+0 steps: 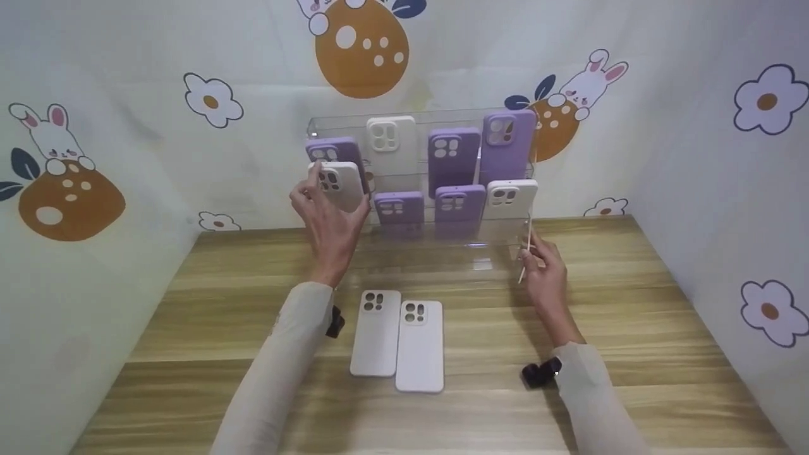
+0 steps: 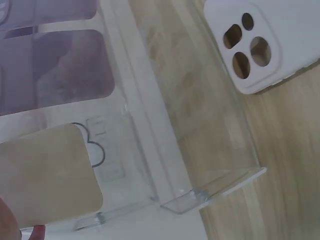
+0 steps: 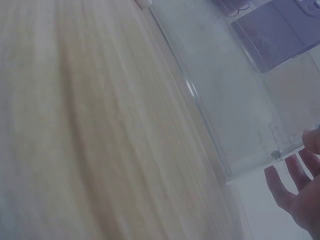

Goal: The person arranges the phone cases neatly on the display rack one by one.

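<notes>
A clear acrylic tiered rack (image 1: 477, 244) holding purple and white phone cases stands at the back of the table. My left hand (image 1: 332, 230) holds a white phone case (image 1: 349, 189) at the rack's left end, in front of a purple case (image 1: 344, 148). Its lower part (image 2: 50, 175) appears in the left wrist view, with a fingertip at its edge. At the rack's right side, my right hand (image 1: 547, 268) pinches the upright side panel (image 1: 526, 253). The right wrist view has its thumb and fingers (image 3: 282, 192) on either side of that panel's edge.
Two white phone cases, one left (image 1: 374, 341) and one right (image 1: 420, 354), lie side by side on the wood-grain table (image 1: 505, 417) before the rack. Patterned cloth (image 1: 253, 164) hangs behind and at both sides. A black wrist camera (image 1: 541, 373) sits by the right sleeve.
</notes>
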Demonstrator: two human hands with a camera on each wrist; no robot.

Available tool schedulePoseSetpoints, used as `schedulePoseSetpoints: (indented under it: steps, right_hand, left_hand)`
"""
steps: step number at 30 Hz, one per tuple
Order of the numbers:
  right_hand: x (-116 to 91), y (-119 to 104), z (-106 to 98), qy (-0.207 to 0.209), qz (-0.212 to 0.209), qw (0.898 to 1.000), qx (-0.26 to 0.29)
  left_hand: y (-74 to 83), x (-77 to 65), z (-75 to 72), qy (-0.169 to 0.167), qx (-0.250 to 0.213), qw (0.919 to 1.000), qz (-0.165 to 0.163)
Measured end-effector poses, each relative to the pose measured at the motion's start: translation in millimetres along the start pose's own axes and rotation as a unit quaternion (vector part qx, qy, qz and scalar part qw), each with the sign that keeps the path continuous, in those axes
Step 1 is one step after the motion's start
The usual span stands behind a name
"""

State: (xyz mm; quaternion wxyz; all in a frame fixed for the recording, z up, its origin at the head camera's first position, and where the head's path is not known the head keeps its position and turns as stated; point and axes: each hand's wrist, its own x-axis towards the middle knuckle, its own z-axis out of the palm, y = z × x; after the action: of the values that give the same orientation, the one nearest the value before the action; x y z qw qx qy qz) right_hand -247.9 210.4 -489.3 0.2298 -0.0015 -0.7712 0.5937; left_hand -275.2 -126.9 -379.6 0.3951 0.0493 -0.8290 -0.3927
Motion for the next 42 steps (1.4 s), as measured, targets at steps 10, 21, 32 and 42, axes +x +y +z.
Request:
schedulePoseSetpoints:
  steps: [10,21,32,42]
  right_hand:
    - [-1,-1,0,-0.004,0.007,1.0,-0.002]
    - [0,-3,2,-0.002,0.013,1.0,-0.006]
    - [0,-1,1,0.002,0.009,1.0,0.007]
    - [-4,-15,-3,-0.02,0.029,0.999,-0.004]
  left_hand:
    - [-8.8,-18.4,10.0,-0.01,0.015,0.9994,-0.031]
    - [-8.2,-31.6,-6.1,-0.004,0.007,0.9999,-0.014]
    - [-7.9,-62.3,-34.3,-0.061,-0.01,0.9976,-0.031]
    - [-19.2,-97.9,-39.6,-0.175,0.031,0.9811,-0.077]
